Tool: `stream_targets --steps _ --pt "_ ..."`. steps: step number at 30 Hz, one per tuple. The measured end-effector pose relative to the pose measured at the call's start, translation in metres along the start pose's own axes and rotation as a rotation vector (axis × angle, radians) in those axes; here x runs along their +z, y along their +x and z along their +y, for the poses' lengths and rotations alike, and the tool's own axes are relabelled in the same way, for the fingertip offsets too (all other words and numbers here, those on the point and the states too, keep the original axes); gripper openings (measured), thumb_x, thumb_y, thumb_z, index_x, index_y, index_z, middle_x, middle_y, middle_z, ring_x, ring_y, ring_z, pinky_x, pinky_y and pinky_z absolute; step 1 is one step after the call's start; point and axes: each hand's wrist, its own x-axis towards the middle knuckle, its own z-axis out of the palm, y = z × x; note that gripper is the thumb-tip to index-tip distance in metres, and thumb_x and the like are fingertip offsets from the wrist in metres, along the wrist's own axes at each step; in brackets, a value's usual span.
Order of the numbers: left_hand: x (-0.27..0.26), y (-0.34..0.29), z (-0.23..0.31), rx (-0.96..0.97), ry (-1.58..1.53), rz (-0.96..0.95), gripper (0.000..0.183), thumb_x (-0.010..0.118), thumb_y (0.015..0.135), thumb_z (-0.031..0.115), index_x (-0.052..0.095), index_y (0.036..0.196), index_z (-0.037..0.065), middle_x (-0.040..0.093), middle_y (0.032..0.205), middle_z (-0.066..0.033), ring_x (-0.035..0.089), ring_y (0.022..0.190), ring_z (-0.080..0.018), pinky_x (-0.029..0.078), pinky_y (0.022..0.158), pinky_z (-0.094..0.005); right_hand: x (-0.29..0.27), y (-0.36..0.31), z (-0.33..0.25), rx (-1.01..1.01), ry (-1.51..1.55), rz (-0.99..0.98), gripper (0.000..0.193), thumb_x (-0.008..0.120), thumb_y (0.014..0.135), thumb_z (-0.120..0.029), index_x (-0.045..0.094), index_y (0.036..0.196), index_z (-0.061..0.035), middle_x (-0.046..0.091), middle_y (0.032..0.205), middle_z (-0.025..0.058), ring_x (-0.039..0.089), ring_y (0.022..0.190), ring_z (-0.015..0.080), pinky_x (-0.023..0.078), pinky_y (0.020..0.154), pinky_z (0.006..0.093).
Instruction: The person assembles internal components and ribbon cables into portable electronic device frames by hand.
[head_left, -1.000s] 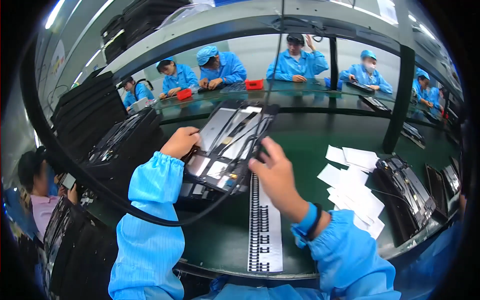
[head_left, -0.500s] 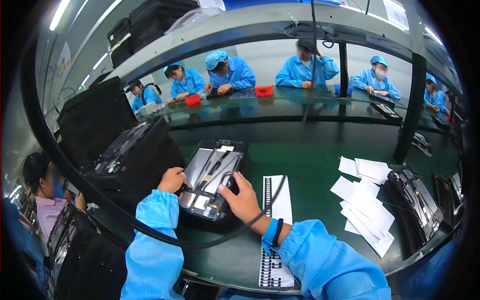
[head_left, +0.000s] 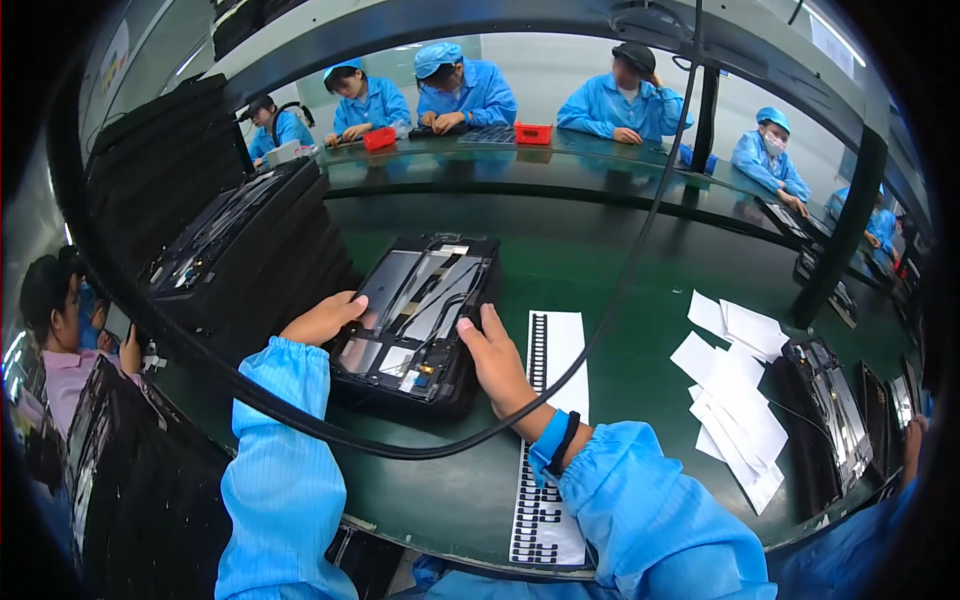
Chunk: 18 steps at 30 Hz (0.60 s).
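Head view — a strip (head_left: pixel 541 530) is being overlapped by the right wrist (head_left: pixel 530 416). Beyond, on the bench (head_left: pixel 585 240), a tray (head_left: pixel 432 405) bearing a tablet (head_left: pixel 425 305) is being grasped at opposite sides by the left hand (head_left: pixel 325 318) and right hand (head_left: pixel 498 368). Farther off, a bin (head_left: pixel 533 134) — red — is being flanked by two people (head_left: pixel 470 95) in blue.

From my end of the feed I can read no text, label, number or sign. The pale patches on the flat black rectangular device with grey panels (head_left: pixel 425 300) are too small to make out, the long white strip with black marks (head_left: pixel 562 350) shows me no legible characters, nor do the loose white paper sheets (head_left: pixel 740 405).
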Motion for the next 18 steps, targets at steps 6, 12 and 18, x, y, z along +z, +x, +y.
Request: stream_targets --steps 6,12,18 --pt "0.008 -0.01 0.01 -0.069 0.06 0.02 0.023 0.048 0.087 0.024 0.054 0.088 0.002 0.053 0.076 -0.0017 0.043 0.071 -0.0096 0.035 0.067 -0.024 -0.002 0.004 0.004 0.095 0.215 -0.103 0.069 0.045 0.086 -0.038 0.023 0.128 0.0116 0.017 0.138 0.0254 0.014 0.131 0.0292 0.013 0.105 0.0279" --pt "0.009 0.0 -0.003 -0.011 0.016 0.039 0.022 0.047 0.088 0.022 0.054 0.086 0.002 0.053 0.08 -0.0051 0.046 0.076 -0.0132 0.036 0.074 -0.0263 -0.02 0.008 -0.003 0.144 0.323 -0.085 0.056 0.046 0.087 -0.035 0.038 0.123 0.0065 0.036 0.131 0.0179 0.029 0.125 0.0243 0.021 0.101 0.0314" --pt "0.004 0.006 -0.011 0.022 0.071 0.039 0.024 0.047 0.087 0.024 0.055 0.085 0.002 0.055 0.084 -0.0092 0.048 0.078 -0.0176 0.037 0.077 -0.0277 -0.014 0.008 -0.026 0.315 0.391 0.022 0.055 0.048 0.085 -0.041 0.044 0.12 0.0004 0.045 0.124 0.0114 0.038 0.116 0.0196 0.025 0.097 0.038"
